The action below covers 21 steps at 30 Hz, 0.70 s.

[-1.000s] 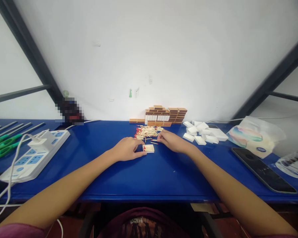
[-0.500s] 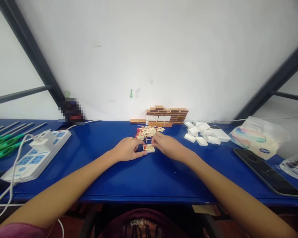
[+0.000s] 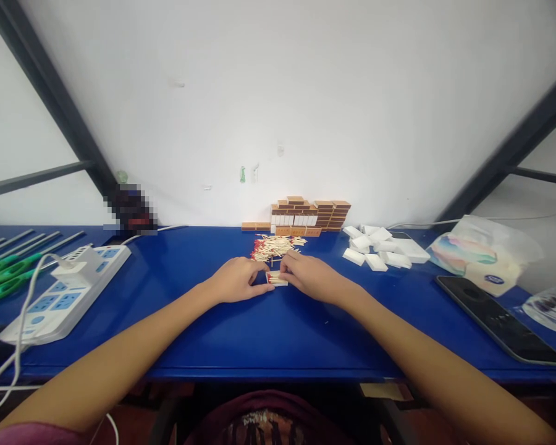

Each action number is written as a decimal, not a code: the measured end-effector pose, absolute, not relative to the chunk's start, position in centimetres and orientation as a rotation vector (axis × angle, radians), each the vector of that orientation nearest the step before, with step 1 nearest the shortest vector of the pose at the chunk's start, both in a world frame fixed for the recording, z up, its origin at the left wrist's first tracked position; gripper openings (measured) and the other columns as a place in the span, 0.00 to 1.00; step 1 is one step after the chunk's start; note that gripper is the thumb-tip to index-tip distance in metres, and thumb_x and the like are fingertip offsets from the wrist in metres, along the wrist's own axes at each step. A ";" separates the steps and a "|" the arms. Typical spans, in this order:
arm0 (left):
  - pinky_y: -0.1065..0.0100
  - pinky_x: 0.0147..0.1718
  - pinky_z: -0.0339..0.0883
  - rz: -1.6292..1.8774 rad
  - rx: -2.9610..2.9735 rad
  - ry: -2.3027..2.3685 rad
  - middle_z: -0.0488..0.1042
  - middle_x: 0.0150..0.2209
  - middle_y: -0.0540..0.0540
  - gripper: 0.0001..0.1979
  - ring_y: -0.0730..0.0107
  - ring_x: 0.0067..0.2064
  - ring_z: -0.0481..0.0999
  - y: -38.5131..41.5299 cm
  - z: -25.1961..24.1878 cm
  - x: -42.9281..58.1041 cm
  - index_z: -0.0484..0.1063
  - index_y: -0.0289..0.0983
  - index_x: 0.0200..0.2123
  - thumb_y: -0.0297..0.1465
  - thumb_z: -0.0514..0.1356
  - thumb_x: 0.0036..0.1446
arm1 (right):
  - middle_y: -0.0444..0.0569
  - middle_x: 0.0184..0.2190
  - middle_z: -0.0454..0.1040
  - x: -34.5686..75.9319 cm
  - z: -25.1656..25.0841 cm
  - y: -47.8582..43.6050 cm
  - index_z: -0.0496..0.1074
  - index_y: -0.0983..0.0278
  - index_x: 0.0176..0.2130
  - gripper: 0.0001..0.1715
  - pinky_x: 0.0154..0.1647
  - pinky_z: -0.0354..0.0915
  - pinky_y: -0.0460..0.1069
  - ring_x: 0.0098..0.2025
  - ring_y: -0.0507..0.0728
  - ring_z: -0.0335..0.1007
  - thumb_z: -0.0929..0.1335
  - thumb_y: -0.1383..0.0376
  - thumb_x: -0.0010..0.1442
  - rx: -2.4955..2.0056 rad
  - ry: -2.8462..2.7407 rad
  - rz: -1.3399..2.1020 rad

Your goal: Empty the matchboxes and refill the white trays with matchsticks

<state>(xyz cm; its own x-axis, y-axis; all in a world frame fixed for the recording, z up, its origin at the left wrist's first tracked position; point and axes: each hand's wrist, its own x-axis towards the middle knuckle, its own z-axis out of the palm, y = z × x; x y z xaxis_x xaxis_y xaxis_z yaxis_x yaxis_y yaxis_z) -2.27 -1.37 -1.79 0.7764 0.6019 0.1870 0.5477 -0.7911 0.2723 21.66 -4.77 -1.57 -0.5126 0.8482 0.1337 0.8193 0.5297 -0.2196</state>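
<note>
A small white tray (image 3: 278, 283) with red-tipped matches in it lies on the blue table. My left hand (image 3: 239, 280) grips the tray's left end between thumb and fingers. At its right end is my right hand (image 3: 306, 276), fingers pressed together over the matches; whatever they pinch is too small to make out. Just behind the tray spreads a pile of loose matches (image 3: 278, 247). Brown matchboxes (image 3: 331, 216) are stacked against the wall, some with white ends showing. Several white trays (image 3: 375, 247) lie in a heap to the right.
On the left are a white power strip (image 3: 65, 300) with cables and green-handled tools (image 3: 9, 272). To the right lie a dark phone (image 3: 498, 318), a tissue pack (image 3: 484, 253) and a clear plastic container (image 3: 553, 307). The table's front edge (image 3: 278, 373) runs below my arms.
My right hand has shifted slightly left and down, further over the tray's right end. My left hand keeps its hold on the tray.
</note>
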 end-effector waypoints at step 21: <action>0.69 0.29 0.59 0.439 2.761 0.857 0.74 0.23 0.52 0.17 0.70 0.26 0.73 -1.9 -1.3 -2.3 0.77 0.38 0.43 0.46 0.63 0.62 | 0.47 0.30 0.75 21.5 -2.1 -2.2 0.72 0.63 0.31 0.13 0.33 0.56 0.48 0.32 0.54 0.68 0.67 0.61 0.67 -1.525 -2.108 0.202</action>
<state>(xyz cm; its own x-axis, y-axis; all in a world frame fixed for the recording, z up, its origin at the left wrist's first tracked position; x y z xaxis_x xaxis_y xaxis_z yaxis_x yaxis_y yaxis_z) -2.29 -1.87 -1.32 0.7856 0.5794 0.2170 0.5144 -0.8066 0.2912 21.53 -2.16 -2.13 -0.2260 0.9181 0.3256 0.8396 0.3531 -0.4127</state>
